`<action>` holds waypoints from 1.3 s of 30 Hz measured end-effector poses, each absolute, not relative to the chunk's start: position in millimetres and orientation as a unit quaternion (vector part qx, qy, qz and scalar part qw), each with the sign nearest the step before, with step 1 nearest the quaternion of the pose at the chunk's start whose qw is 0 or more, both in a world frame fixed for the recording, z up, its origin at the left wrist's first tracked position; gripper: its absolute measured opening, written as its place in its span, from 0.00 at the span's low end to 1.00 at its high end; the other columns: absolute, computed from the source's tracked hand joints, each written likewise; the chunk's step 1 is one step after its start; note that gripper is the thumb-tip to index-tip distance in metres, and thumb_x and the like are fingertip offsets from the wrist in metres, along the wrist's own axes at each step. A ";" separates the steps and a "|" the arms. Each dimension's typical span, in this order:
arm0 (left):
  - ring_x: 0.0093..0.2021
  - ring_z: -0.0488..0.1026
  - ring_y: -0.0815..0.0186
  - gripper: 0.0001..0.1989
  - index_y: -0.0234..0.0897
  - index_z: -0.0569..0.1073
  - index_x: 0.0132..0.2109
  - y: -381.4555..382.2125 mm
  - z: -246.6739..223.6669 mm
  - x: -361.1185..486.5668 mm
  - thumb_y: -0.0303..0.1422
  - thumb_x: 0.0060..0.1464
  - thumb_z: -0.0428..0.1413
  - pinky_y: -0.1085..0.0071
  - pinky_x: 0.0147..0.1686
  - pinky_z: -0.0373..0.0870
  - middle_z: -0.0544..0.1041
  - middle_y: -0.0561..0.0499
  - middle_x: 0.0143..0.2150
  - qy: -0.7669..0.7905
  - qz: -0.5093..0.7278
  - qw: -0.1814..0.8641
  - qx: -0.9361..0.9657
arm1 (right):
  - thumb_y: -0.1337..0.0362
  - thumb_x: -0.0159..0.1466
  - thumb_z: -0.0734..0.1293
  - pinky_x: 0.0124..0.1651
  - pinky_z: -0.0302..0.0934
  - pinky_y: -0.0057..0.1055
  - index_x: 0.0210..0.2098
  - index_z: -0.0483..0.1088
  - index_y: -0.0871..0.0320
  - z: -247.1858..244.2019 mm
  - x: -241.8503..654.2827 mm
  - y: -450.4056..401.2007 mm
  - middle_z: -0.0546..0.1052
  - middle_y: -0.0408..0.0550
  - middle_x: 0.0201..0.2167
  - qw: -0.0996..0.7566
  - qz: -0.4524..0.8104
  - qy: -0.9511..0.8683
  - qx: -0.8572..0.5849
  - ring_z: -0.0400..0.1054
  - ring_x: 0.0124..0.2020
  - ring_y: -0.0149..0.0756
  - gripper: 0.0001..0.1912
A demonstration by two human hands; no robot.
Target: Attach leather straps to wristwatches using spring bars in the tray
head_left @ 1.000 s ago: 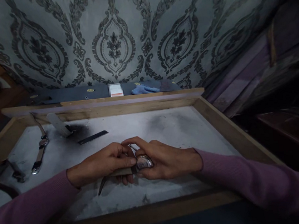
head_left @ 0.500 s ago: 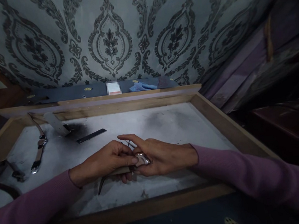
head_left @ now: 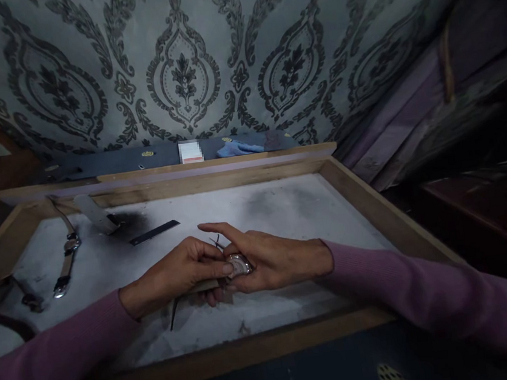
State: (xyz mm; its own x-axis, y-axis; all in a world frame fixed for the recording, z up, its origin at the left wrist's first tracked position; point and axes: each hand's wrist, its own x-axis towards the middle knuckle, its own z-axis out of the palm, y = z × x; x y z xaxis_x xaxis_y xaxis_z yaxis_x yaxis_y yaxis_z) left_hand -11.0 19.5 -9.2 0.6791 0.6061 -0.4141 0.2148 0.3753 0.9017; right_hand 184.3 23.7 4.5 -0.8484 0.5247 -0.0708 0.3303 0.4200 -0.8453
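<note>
Wood-walled tray (head_left: 216, 181), a held watch (head_left: 240, 264) above its white floor.
Far left, a dark curved strap (head_left: 10, 321); next, a tan-strapped wristwatch (head_left: 71, 242) lying lengthwise; just right, a pale strap (head_left: 91, 211), then a dark flat strip (head_left: 154, 232) set aslant. Near centre, left hand (head_left: 189, 269) pinching the held watch at its case edge, thumb on top, band trailing below; right hand (head_left: 270, 258) gripping the case's right side, index finger extended. Thin pointed piece between the hands, identity unclear.

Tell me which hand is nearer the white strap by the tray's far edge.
Left. The left hand is below and right of the white strap in view; the right hand is farther right.
</note>
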 end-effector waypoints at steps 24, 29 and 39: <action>0.20 0.69 0.72 0.17 0.31 0.74 0.27 20.4 -1.2 -8.8 0.42 0.43 0.65 0.77 0.21 0.64 0.74 0.54 0.19 0.462 0.389 0.643 0.472 | 0.49 0.63 0.65 0.24 0.59 0.23 0.35 0.68 0.63 -3.7 170.1 15.8 0.72 0.45 0.28 0.311 0.636 -0.602 -0.370 0.65 0.24 0.27 0.20; 0.21 0.69 0.70 0.17 0.32 0.72 0.25 18.5 -7.9 -5.5 0.43 0.46 0.63 0.75 0.22 0.67 0.73 0.53 0.20 0.448 0.384 0.637 0.496 | 0.48 0.56 0.71 0.29 0.62 0.23 0.35 0.69 0.63 -6.4 164.1 19.0 0.75 0.46 0.26 0.343 0.716 -0.473 -0.383 0.70 0.26 0.27 0.22; 0.18 0.65 0.72 0.15 0.34 0.68 0.28 17.3 -18.9 -3.5 0.41 0.52 0.57 0.77 0.19 0.60 0.69 0.56 0.19 0.461 0.369 0.577 0.564 | 0.56 0.59 0.71 0.23 0.60 0.21 0.33 0.68 0.62 -15.6 160.5 18.3 0.78 0.47 0.24 0.347 0.726 -0.421 -0.419 0.72 0.22 0.27 0.15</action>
State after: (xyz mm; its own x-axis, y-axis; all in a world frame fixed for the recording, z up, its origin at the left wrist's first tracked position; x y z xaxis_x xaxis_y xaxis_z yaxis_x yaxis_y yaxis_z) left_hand -3.5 17.3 -18.9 0.3012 0.9465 -0.1156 0.0945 0.0910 0.9914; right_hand 160.5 18.3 -15.6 -0.4075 0.8566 -0.3165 -0.1512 -0.4051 -0.9017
